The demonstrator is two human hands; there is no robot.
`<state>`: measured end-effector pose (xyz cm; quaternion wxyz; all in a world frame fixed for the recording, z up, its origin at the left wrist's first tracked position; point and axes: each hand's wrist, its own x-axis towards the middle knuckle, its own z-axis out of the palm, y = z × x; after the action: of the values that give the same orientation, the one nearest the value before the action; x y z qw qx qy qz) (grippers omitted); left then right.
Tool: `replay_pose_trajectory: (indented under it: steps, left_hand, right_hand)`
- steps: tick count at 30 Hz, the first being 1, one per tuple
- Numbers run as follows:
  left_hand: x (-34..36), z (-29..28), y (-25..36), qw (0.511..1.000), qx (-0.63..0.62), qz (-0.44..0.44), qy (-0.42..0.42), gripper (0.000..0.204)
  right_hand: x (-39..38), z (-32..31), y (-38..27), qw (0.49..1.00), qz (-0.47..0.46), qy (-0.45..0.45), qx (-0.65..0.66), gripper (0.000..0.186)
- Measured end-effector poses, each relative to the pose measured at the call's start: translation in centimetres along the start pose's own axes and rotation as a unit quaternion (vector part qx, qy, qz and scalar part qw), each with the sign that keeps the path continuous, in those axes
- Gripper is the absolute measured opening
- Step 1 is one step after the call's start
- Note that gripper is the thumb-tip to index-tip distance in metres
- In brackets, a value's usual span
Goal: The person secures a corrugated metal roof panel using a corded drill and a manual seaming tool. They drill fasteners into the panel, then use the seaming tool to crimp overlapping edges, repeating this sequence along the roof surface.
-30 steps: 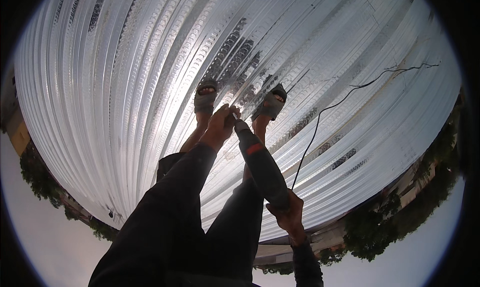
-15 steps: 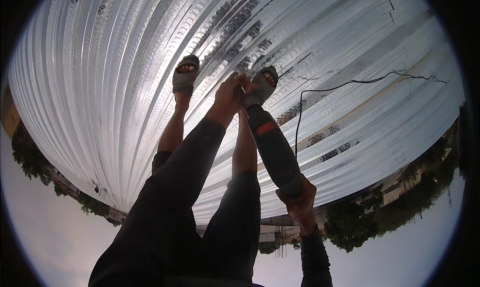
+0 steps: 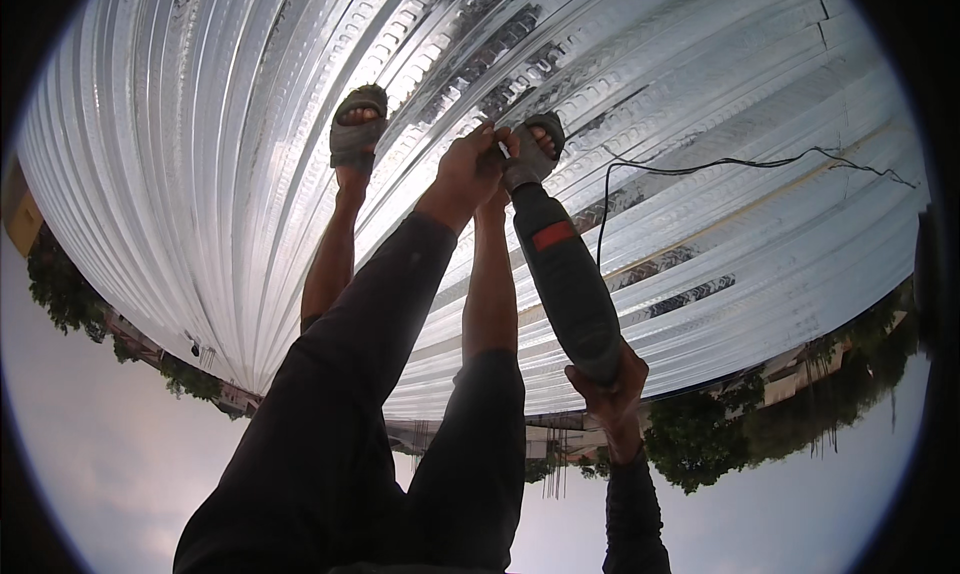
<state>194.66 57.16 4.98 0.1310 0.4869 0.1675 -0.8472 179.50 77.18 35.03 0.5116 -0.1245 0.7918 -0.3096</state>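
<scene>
My right hand point(image 3: 610, 382) is shut on the rear of a long dark power tool point(image 3: 565, 284) with a red label. The tool points away from me, down at the shiny corrugated metal sheeting point(image 3: 200, 154). At the tool's nose, my left hand point(image 3: 468, 169), in a dark sleeve, is closed around its front end. What lies under the fingers is hidden. Both hands work right beside my right sandalled foot point(image 3: 535, 144). My left sandalled foot point(image 3: 358, 124) stands on the sheeting further left.
A black cable point(image 3: 720, 164) runs from the tool across the sheeting to the right. The sheeting's edge curves along the lower part of the picture, and beyond it are trees point(image 3: 700, 439), low buildings point(image 3: 800, 369) and sky.
Hands, tool and feet have shifted upward in the picture, and the left foot has also shifted left. Both hands have kept their hold on the tool.
</scene>
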Motion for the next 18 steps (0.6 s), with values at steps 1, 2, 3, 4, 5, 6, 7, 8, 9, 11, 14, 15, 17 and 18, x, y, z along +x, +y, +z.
replay_pose_trajectory:
  steps: [1,2,3,4,5,6,7,8,9,11,14,15,17,18]
  left_hand:
    - [0.1,0.1,-0.4,0.999,-0.004,0.016,0.041,0.024]
    - [0.2,0.0,-0.7,0.996,-0.009,0.033,0.08,0.024]
    - [0.4,-0.2,-0.5,0.996,-0.015,0.027,0.079,0.023]
    - [0.7,-0.3,-0.1,0.997,-0.022,0.022,0.077,0.022]
    - [0.8,0.1,0.0,0.997,-0.029,0.013,0.073,0.021]
    - [0.8,0.5,-0.1,0.996,-0.004,0.006,0.085,0.019]
    - [0.7,0.9,-0.3,0.995,0.021,-0.001,0.095,0.018]
    - [0.7,1.8,-0.2,0.994,0.046,-0.006,0.101,0.019]
    - [1.0,0.7,0.3,0.976,0.215,0.033,0.031,0.02]
    - [2.3,-2.1,1.5,0.917,0.39,0.069,-0.052,0.021]
    - [3.2,-0.3,1.6,0.987,0.143,-0.075,0.025,0.023]
    - [3.7,-0.4,1.8,0.987,0.141,-0.071,0.03,0.023]
    - [4.6,0.1,1.9,0.988,0.134,-0.067,0.046,0.024]
    - [5.4,1.0,1.5,0.989,0.081,-0.062,0.109,0.025]
  right_hand:
    - [0.1,0.0,0.1,1.0,0.009,-0.005,0.008,0.041]
    - [0.2,0.0,0.1,1.0,0.017,-0.009,0.016,0.04]
    - [0.4,0.0,0.0,0.999,0.024,-0.013,0.024,0.04]
    - [0.7,0.0,0.0,0.999,0.025,-0.018,0.021,0.039]
    - [0.9,0.0,-0.1,0.999,0.027,-0.019,0.016,0.038]
    - [0.9,0.0,-0.2,0.999,0.028,-0.021,0.011,0.037]
    - [0.7,-0.1,-0.1,0.999,0.037,-0.024,0.002,0.037]
    - [0.6,-0.2,-0.1,0.999,0.042,-0.025,-0.009,0.036]
    - [1.0,-0.3,0.0,0.999,0.042,-0.029,-0.019,0.036]
    - [1.8,-0.3,0.4,0.999,-0.013,-0.032,-0.02,0.036]
    - [2.8,0.3,0.1,0.995,0.017,-0.045,-0.093,0.042]
    - [3.7,0.7,-0.2,0.991,0.007,-0.048,-0.128,0.044]
    - [5.1,1.4,-0.3,0.973,0.02,-0.089,-0.212,0.047]
    - [6.0,1.7,0.2,0.976,-0.02,-0.07,-0.206,0.048]
